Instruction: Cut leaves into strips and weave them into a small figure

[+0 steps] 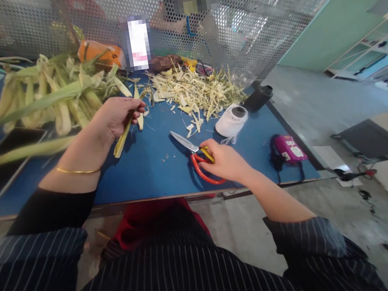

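Observation:
My left hand point(122, 115) is closed around a narrow green-yellow husk strip point(123, 139), whose cut end points down toward me. In my right hand point(225, 158) is a pair of scissors point(184, 142) with red and yellow handles; the blades look closed and point to the upper left. Between the hands and the mesh lies a heap of pale chopped husk pieces point(193, 89). Left of my left hand, a large pile of long green-yellow husks point(51, 96) covers that side of the blue table point(150, 174). A cone of white thread point(230, 121) stands beyond my right hand.
A black cylinder point(259, 98) lies behind the thread, and a purple box point(289, 149) with a cord is near the table's right edge. A dark tablet-like panel point(0, 169) lies partly under husks. An orange packet point(100, 54) and perforated metal mesh point(252, 25) stand behind; a person is beyond.

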Available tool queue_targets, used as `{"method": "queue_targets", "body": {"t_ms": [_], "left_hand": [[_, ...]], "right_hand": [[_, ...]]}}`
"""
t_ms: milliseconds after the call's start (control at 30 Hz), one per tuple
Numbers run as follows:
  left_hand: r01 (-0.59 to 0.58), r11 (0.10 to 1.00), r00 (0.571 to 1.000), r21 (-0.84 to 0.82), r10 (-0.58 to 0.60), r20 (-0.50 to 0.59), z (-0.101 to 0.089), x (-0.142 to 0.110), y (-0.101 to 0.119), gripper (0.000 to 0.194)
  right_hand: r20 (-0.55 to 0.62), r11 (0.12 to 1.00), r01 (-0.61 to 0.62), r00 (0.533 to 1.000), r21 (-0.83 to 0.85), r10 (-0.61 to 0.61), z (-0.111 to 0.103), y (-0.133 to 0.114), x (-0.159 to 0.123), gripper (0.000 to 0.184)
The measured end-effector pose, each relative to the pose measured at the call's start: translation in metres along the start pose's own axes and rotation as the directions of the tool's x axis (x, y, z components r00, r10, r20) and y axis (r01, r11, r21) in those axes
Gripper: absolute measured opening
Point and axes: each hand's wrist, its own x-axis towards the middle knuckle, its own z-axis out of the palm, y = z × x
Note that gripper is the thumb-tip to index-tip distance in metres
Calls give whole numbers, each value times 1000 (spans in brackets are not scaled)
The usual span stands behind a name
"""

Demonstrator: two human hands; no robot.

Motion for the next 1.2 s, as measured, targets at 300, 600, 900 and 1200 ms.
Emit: {"method": "queue_targets", "body": {"t_ms": [300, 600, 900, 1200], "left_hand": [[-22, 1000, 1000, -4, 22, 16, -6, 5, -1, 15], [-4, 1000, 1000, 13, 4, 8, 4, -5, 1, 20], [-15, 1000, 1000, 22, 15, -3, 10, -11, 4, 20], [-13, 1000, 1000, -6, 13, 22, 3, -10, 8, 17]], "right_hand": [[190, 935, 157, 977, -319, -99, -27, -31, 19, 32], [353, 941, -21, 930, 338, -106, -26, 25, 129, 43], [59, 973, 2, 998, 229, -15, -43, 46, 159, 21], [-37, 989, 21, 999, -146, -27, -44, 22, 162, 33]]}}
